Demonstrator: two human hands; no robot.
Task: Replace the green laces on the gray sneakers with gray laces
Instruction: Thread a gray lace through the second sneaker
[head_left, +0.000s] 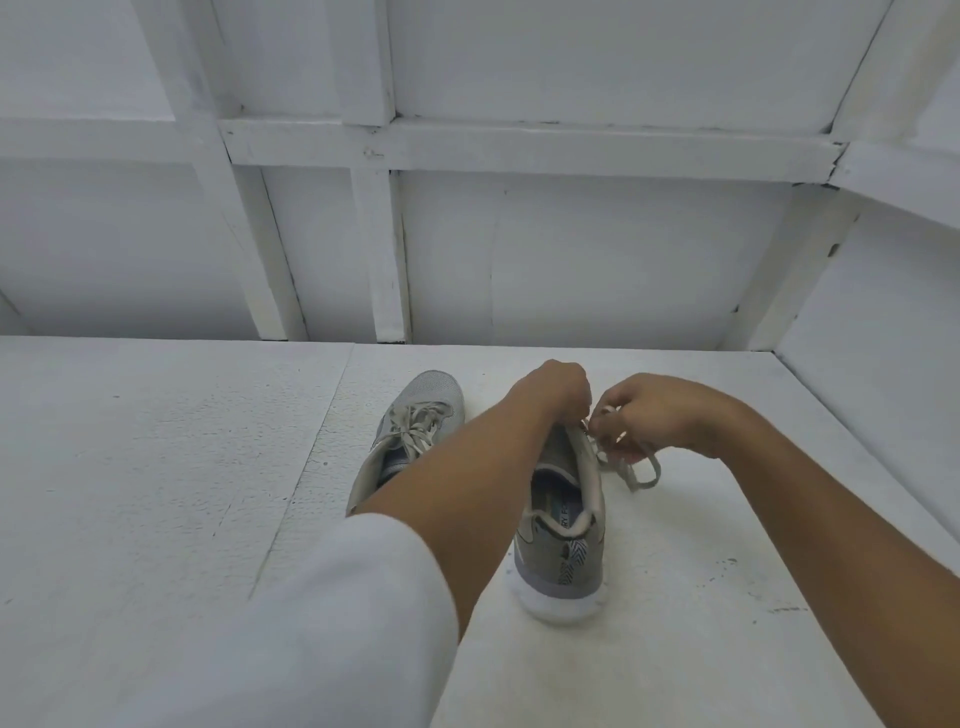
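Observation:
Two gray sneakers stand on a white table (156, 467). The left sneaker (415, 415) carries a tied gray lace, and my left forearm crosses over its heel. The right sneaker (566, 525) points away from me, heel toward the camera. My left hand (558, 387) curls over its lacing area, fingers hiding the eyelets. My right hand (654, 415) pinches a gray lace (641, 475) just right of the shoe's top; a loop of that lace hangs down onto the table. No green lace is visible.
A white wall with framing beams (384, 249) rises behind the table's far edge. Another white wall panel (883, 389) closes the right side.

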